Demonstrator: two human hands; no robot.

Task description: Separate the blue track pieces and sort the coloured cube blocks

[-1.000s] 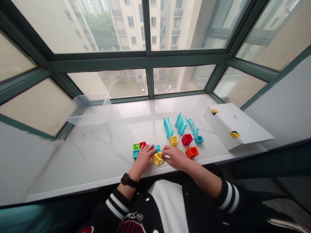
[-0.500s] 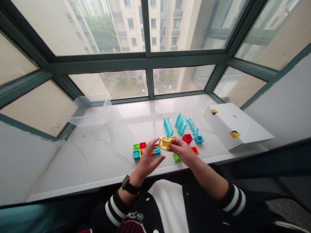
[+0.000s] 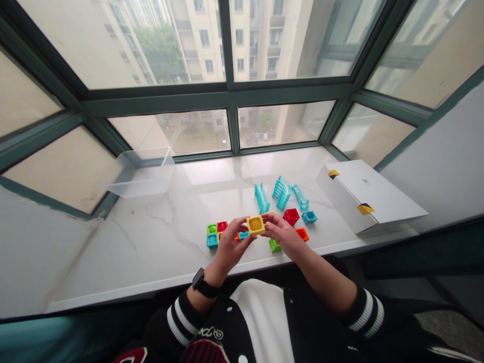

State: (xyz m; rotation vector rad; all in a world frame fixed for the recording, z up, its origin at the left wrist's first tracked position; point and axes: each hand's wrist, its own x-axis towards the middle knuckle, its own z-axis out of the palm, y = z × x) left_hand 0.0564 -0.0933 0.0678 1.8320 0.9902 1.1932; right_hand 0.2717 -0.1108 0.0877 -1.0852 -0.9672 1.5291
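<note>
A yellow toy block (image 3: 256,225) is held up above the counter, its square recessed face turned toward me. My left hand (image 3: 231,244) grips it from the left between thumb and fingers. From the right, the fingers of my right hand (image 3: 285,236) are closed against its other side. Below and left of the block, coloured blocks stand joined together, among them a green block (image 3: 212,229), a red block (image 3: 222,226) and a blue block (image 3: 212,241); my left hand hides part of them. A loose green block (image 3: 275,245) lies under my right hand, partly covered.
Beyond my right hand lie a red block (image 3: 291,217), a blue block (image 3: 309,217) and an orange block (image 3: 303,234). Translucent blue track pieces (image 3: 282,192) are farther back. A clear plastic bin (image 3: 139,187) stands at the left, a white box (image 3: 372,194) at the right.
The yellow block has been turned so its recessed face points at me instead of its open-framed side. My left hand has closed onto it, while my right hand stays at its right side.
</note>
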